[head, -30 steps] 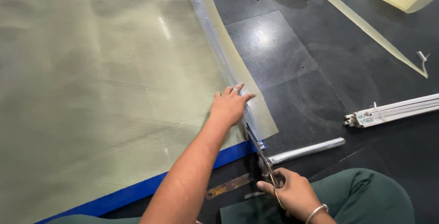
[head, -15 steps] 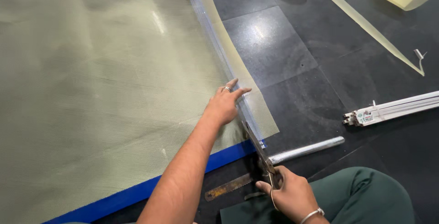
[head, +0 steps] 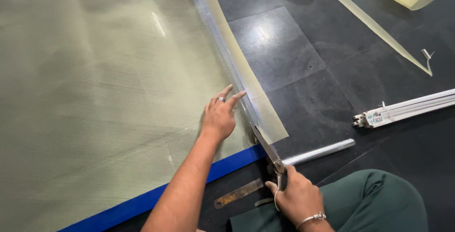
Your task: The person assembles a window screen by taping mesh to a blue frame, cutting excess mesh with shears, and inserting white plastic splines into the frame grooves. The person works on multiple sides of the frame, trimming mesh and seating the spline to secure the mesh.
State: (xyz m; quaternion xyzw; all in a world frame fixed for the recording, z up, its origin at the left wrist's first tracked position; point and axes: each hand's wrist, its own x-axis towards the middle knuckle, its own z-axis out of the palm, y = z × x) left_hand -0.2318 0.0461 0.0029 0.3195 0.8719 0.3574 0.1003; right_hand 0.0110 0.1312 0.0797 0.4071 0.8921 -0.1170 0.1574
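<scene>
The pale green woven mesh sheet (head: 104,94) lies flat on the dark tiled floor (head: 303,66), covering the left part of the view, its near edge on a blue strip (head: 227,165). The metal scissors (head: 266,147) enter the sheet near its right edge, blades parted. The right hand (head: 296,196) has its fingers closed around the scissor handles. The left hand (head: 219,117) presses flat on the mesh, fingers spread, just beside the blades. A rusty flat ruler (head: 237,193) and a silver metal tube (head: 320,151) lie nearby on the floor.
</scene>
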